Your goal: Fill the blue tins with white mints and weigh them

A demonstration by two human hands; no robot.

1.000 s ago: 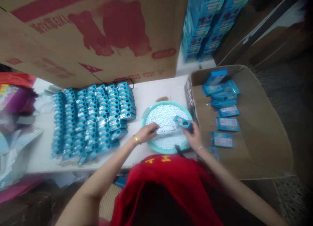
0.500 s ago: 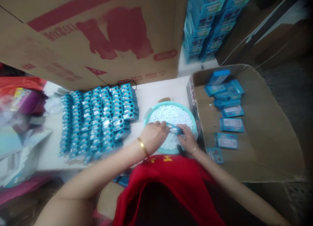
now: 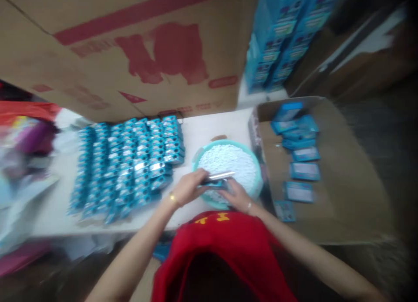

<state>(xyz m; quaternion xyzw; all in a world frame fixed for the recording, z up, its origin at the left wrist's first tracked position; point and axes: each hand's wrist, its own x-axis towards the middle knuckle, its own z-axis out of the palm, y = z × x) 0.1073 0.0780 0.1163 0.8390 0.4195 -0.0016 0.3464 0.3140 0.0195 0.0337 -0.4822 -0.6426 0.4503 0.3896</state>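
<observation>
While both hands meet over the basin, I see one small blue box held between them.

From big to small: a printed carton [image 3: 130,53] fills the top of the frame; an open carton [image 3: 352,197] at right holds loose blue packs [image 3: 303,171]; rows [image 3: 130,162] of like boxes cover the left-centre of the table [image 3: 209,127]; the basin [image 3: 225,142] of white pellets [image 3: 228,160] sits lower centre. The left hand [image 3: 187,188] and right hand [image 3: 238,197] are both closed round the box [image 3: 215,183], just above the basin's near edge, with a silvery strip [image 3: 220,175] along its top. I judge this the handling of one box at the pellets; any move from here calls for keeping it level over the basin. Blur hides the fingers, all print, and whether the box is open; a red garment [image 3: 222,236] covers the lower centre.
</observation>
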